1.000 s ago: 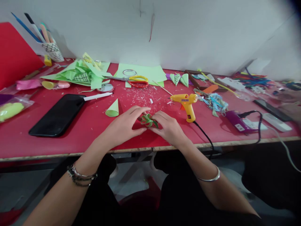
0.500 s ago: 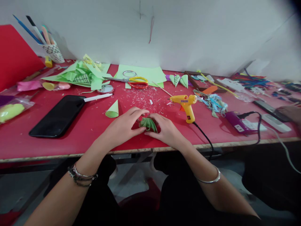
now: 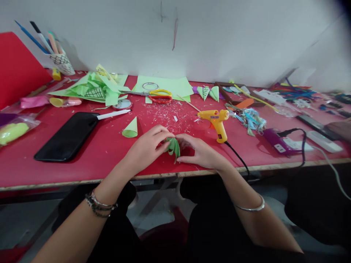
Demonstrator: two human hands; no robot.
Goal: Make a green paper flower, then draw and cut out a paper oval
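Close to the table's front edge, a green folded paper piece [image 3: 173,147] with curved, fanned-out strips is between my two hands. My left hand [image 3: 149,146] pinches it from the left, its fingers over the top. From the other side my right hand [image 3: 199,151] curves around it, fingertips at the top and thumb at the lower edge. Part of the paper is hidden behind my fingers. A light green paper cone [image 3: 131,128] stands to the left of my left hand. The yellow glue gun [image 3: 216,122] lies right of my right hand.
A black phone [image 3: 68,137] and a white pen [image 3: 113,114] lie left. Scissors [image 3: 160,96], green paper sheets [image 3: 170,83] and scraps are behind. A purple power adapter [image 3: 282,142] with cables sits right, near another person's hand [image 3: 340,129].
The green paper piece has been turned and tipped, so its strips now hang downward. My right hand has shifted slightly right, with its thumb lower and further from my left thumb.
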